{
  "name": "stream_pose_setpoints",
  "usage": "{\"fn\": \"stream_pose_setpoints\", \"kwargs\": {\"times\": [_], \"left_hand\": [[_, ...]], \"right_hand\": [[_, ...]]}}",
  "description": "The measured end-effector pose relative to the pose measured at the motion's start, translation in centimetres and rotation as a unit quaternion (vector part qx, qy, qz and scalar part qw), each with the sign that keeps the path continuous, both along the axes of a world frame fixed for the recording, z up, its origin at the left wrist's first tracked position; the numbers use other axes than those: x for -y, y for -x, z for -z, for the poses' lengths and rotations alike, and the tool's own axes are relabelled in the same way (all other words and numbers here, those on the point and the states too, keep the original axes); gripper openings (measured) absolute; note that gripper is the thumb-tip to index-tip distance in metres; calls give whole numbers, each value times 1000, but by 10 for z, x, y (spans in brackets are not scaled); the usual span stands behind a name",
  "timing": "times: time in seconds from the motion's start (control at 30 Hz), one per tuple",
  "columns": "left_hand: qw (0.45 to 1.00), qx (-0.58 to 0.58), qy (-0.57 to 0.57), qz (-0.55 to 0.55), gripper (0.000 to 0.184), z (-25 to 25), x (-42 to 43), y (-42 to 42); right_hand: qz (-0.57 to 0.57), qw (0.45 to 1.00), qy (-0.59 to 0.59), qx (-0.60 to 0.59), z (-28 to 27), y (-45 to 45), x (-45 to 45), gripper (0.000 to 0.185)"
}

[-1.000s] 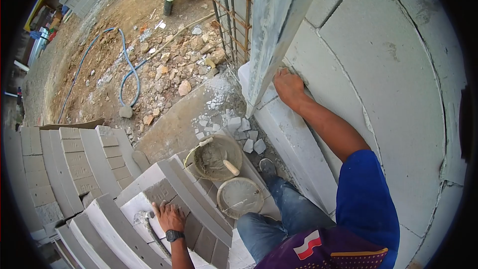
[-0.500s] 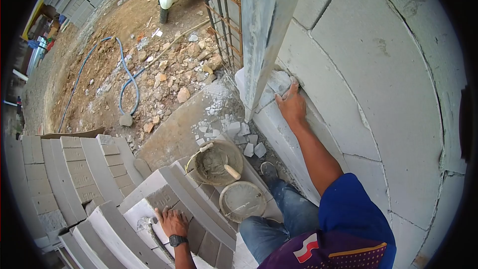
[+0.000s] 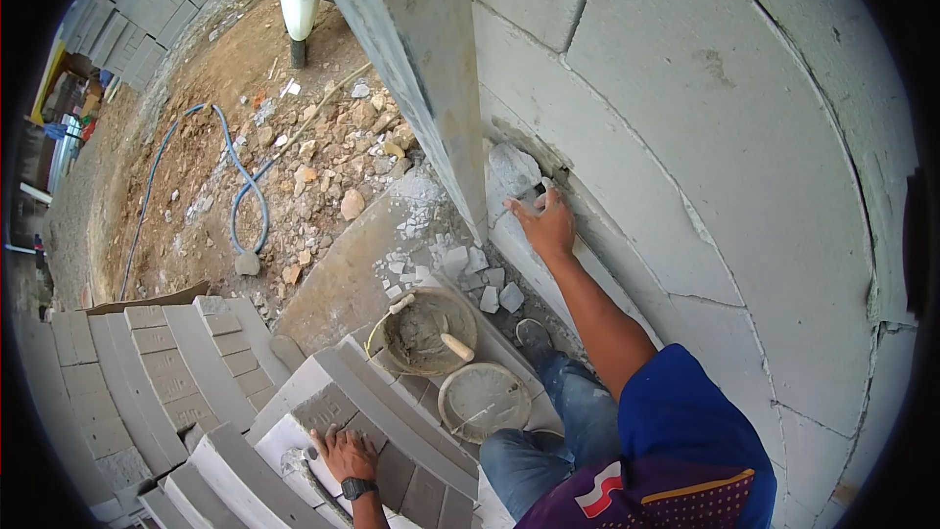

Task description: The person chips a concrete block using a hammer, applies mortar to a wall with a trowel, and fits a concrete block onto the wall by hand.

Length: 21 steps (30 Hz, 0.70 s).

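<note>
My left hand (image 3: 348, 455), with a watch on its wrist, lies with spread fingers on the stacked light blocks (image 3: 328, 409). Just beside it a hammer (image 3: 296, 462) rests on the blocks, its handle partly behind my forearm. Stretched forward, my right hand (image 3: 548, 227) is at the ledge along the foot of the block wall (image 3: 676, 118). Its thumb and fingers are apart, close to a rough grey chunk (image 3: 513, 170) on the ledge. A small dark gap shows by the fingertips; I see nothing clearly held.
A mortar bucket (image 3: 427, 318) holds a trowel (image 3: 456, 346), beside a second bucket (image 3: 485, 394). A grey upright post (image 3: 411, 49) stands before the ledge. Broken block pieces (image 3: 480, 279), rubble, a blue hose (image 3: 262, 206) and a motorbike (image 3: 297, 10) lie beyond.
My right hand has drawn back slightly from the grey chunk, leaving more of it uncovered. My left hand stays on the blocks by the hammer. The camera view has shifted.
</note>
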<state>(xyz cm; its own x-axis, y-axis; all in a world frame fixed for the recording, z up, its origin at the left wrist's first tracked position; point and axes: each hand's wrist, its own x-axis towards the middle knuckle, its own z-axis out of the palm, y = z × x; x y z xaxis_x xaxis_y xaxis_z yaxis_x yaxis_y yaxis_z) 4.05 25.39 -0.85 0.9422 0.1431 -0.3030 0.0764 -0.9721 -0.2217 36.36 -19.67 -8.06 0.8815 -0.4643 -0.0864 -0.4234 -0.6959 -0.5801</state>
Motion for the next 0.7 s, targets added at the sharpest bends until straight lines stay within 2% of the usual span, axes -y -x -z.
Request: {"fn": "stream_pose_setpoints", "kwargs": {"times": [0.07, 0.27, 0.47, 0.57, 0.7], "left_hand": [[1000, -13, 1, 0, 30, -4, 2, -2], [1000, -12, 8, -3, 29, -6, 5, -4], [1000, -13, -1, -2, 28, -7, 6, -5], [1000, -17, -2, -1, 28, -6, 4, -4], [1000, -17, -2, -7, 28, -8, 7, -6]], "right_hand": [[-5, 999, 15, -33, -5, -5, 0, 87], [50, 988, -124, -70, 8, -31, 22, 69], [52, 998, -13, -39, 26, -20, 25, 60], [38, 998, -58, -3, 2, -11, 16, 63], [49, 996, -34, -60, -6, -28, 9, 69]]}}
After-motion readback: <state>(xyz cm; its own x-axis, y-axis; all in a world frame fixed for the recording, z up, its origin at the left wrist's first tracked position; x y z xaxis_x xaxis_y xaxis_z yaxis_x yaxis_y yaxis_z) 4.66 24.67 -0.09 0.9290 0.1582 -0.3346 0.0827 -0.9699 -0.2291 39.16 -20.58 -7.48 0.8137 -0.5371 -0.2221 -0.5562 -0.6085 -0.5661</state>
